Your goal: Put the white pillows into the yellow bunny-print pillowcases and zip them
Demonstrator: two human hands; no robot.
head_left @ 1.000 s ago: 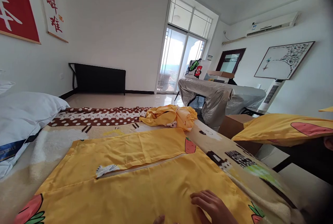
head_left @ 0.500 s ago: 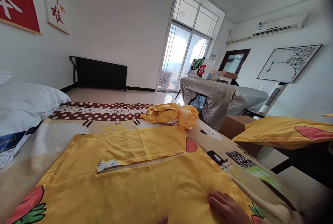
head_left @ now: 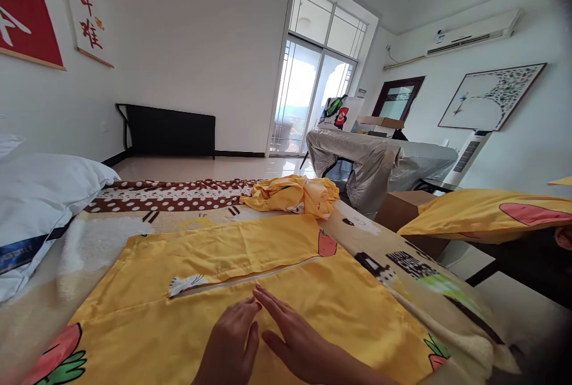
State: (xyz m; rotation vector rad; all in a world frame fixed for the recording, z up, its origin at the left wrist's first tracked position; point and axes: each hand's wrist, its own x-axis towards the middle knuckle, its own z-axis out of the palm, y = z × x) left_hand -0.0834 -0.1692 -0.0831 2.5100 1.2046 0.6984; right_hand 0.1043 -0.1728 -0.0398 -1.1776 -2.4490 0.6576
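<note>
A yellow pillowcase (head_left: 134, 337) printed with red carrots lies spread over the bed, with a long slit opening (head_left: 250, 278) running across its upper part. My left hand (head_left: 235, 337) and my right hand (head_left: 292, 331) meet over its middle, just below the slit. Their fingers are stretched out, and the fingertips touch or nearly touch each other. Nothing shows in either hand. Whether the palms press on the cloth I cannot tell.
A crumpled yellow cloth (head_left: 292, 194) lies beyond the pillowcase on the patterned blanket (head_left: 388, 272). White pillows (head_left: 44, 194) are at the left. Another yellow carrot-print piece (head_left: 473, 215) is at the right, beside a partly visible person (head_left: 563, 236). A plastic-covered table (head_left: 357, 143) stands behind.
My right hand has moved left and forward from the pillowcase's right side to its middle. My left hand has come up from the bottom edge to meet it.
</note>
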